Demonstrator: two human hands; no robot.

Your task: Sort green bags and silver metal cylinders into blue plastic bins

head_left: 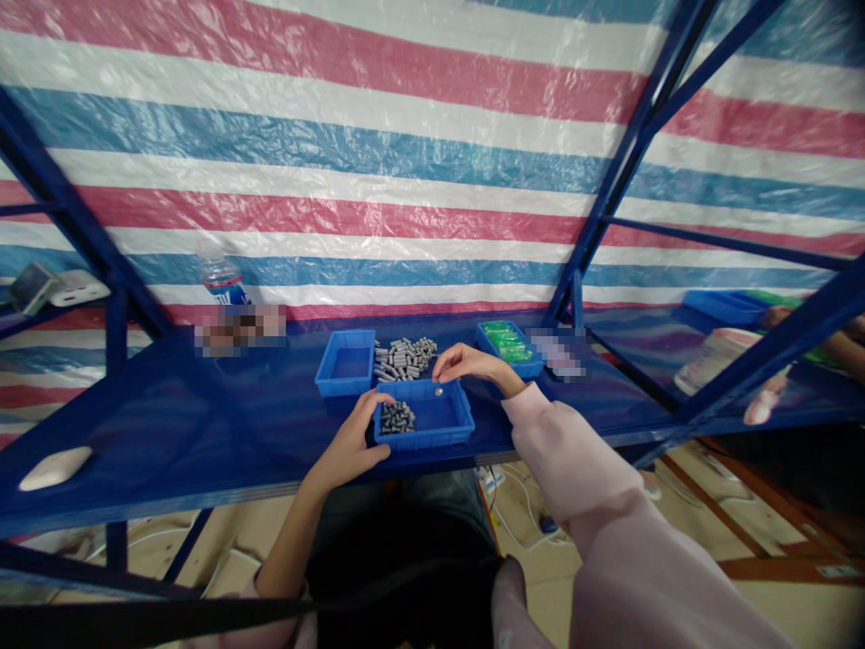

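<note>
A blue bin (439,439) stands near the table's front edge, with small dark metal parts (397,417) in its left end. My left hand (351,442) grips the bin's left end, thumb at the front and fingers over the rim. Above the bin's back right part is my right hand (466,362), its thumb and fingertips pinched together; what they hold, if anything, is too small to name. One small shiny piece (439,392) shows just below those fingertips. Behind the bin lies a pile of silver cylindrical metal parts (404,359) on the table.
Left of the pile stands another blue bin (346,361). A blue bin with green packets (506,342) is at the back right. A bottle (224,279) stands back left, a white object (55,469) lies far left. Blue frame bars flank the table (270,433). Another person's arm shows far right.
</note>
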